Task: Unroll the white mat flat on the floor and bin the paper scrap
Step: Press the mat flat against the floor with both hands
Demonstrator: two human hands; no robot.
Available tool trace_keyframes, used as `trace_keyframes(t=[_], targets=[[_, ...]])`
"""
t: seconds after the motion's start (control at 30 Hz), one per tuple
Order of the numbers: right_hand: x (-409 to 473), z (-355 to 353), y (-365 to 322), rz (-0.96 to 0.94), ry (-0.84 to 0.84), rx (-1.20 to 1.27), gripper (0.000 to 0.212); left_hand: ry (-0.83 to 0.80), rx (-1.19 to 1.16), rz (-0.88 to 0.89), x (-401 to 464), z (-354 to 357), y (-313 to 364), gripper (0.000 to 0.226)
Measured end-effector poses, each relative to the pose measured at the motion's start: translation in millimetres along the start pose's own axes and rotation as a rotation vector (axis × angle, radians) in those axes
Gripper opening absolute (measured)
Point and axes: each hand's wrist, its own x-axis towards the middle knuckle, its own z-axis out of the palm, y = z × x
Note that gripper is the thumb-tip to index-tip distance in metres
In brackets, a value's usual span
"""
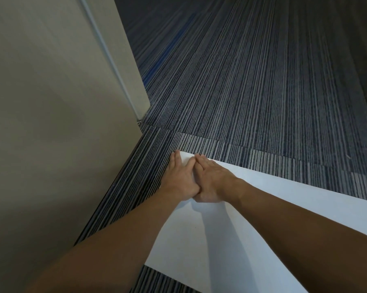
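The white mat (241, 218) lies spread out on the striped carpet, running from its far left corner toward the lower right and out of frame. My left hand (179, 179) and my right hand (212, 181) rest side by side, palms down and fingers stretched flat, on that far left corner. The two hands touch each other at the thumbs. Neither hand holds anything. No paper scrap and no bin appear in view.
A beige wall (51, 123) fills the left side, ending at a corner (142, 115) just beyond the mat. Blue-grey striped carpet (252, 81) stretches ahead and to the right.
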Motion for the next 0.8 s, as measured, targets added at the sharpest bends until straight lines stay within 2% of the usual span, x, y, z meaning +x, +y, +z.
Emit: trace_keyframes(t=[0.2, 0.37, 0.5, 0.7, 0.8], targets=[[2.0, -0.8, -1.9, 0.012, -0.004, -0.023, 0.11, -0.005, 0.008, -0.006, 0.4, -0.5, -0.1, 0.09], [3.1, -4.5, -7.4, 0.044, -0.014, -0.025, 0.107, -0.014, 0.044, -0.021, 1.6, -7.3, 5.7, 0.077], [1.5, -8.4, -7.7, 0.056, -0.063, -0.027, 0.108, -0.061, 0.082, -0.006, 1.5, -9.8, 16.0, 0.085], [-12.4, 4.2, 2.2, 0.089, 0.007, 0.027, 0.103, -0.145, 0.098, -0.014, 0.8, -12.6, 14.6, 0.092], [-10.4, -4.2, -0.4, 0.102, 0.035, 0.011, 0.101, -0.144, 0.201, -0.051, 0.9, -18.8, 31.6, 0.08]])
